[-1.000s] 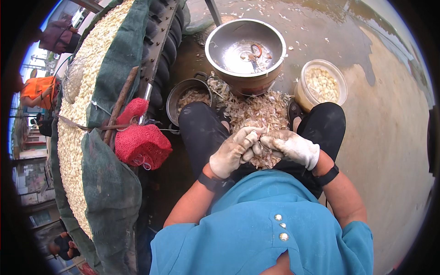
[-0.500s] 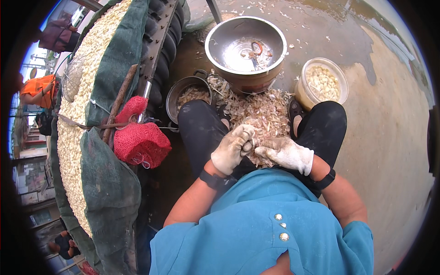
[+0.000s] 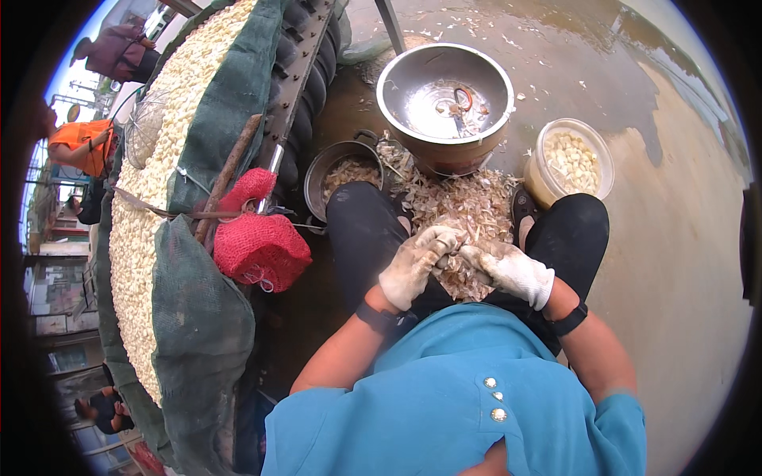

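In front of my lap, my left hand (image 3: 419, 266) and my right hand (image 3: 514, 271), both in dirty white gloves, meet with their fingers pinched together. Whatever lies between the fingertips is too small and covered to make out. Beneath them spreads a heap of dry garlic skins (image 3: 456, 202), between my feet. Beyond the heap stands a wide steel basin (image 3: 405, 75) with skin scraps and a red-handled tool (image 3: 463, 99) inside. Peeled garlic cloves (image 3: 570, 163) fill much of a round plastic tub (image 3: 540, 178) by my right knee. By my left knee, a metal pot (image 3: 315, 186) contains more skins.
On the left, a long green-lined bed (image 3: 202, 317) is loaded with pale cloves (image 3: 135, 262). A red mesh bag (image 3: 262, 250) and a wooden stick (image 3: 230, 174) hang at its side. Several people stand beyond it, one in an orange vest (image 3: 83, 143). Wet concrete (image 3: 667, 262) lies right.
The whole view has shifted slightly, so things sit further right and lower. My two hands stay together over the skins, with their fingertips a little differently placed.
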Demonstrator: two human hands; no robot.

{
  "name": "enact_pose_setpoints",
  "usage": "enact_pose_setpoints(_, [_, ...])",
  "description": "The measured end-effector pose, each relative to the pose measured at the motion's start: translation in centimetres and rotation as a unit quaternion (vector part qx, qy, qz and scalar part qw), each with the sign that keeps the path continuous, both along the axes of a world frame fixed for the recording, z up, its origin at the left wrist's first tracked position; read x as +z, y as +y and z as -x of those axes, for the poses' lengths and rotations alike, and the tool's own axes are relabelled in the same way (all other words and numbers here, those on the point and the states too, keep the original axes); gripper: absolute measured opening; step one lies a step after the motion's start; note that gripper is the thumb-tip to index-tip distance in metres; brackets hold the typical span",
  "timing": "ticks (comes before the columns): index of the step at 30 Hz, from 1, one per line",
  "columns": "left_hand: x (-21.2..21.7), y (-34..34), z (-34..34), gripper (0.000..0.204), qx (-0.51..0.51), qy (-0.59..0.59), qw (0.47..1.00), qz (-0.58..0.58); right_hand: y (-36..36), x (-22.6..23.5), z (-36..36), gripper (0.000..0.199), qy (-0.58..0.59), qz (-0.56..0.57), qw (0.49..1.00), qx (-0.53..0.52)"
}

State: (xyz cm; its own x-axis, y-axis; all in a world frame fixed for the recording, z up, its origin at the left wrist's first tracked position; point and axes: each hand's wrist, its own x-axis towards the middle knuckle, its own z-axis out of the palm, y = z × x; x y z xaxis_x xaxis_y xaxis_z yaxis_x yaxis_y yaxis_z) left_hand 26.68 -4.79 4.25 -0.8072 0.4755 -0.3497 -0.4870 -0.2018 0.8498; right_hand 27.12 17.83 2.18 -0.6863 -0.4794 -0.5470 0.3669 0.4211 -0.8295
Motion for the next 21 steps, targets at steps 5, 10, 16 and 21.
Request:
enact_pose_setpoints(5, [-0.6,-1.5,0.4,0.035,-0.084,0.173,0.976,0.105,-1.1,4.5,0.9,0.029,-0.038,0.017,0.998,0.042])
enact_pose_setpoints(10, [0.5,-1.0,0.7,0.029,-0.061,0.112,0.991,0.034,-0.7,3.0,0.0,0.018,-0.135,0.146,0.98,-0.033])
enact_pose_setpoints(16, [-3.3,-1.1,-1.3,0.057,-0.003,-0.001,0.985,-0.172,-1.1,2.9,-0.8,0.023,-0.02,0.065,0.998,0.013])
enact_pose_setpoints(21, [-0.4,-0.4,-0.3,0.051,-0.083,0.149,0.978,0.123,0.1,-2.1,-0.5,0.045,0.272,0.096,0.952,0.103])
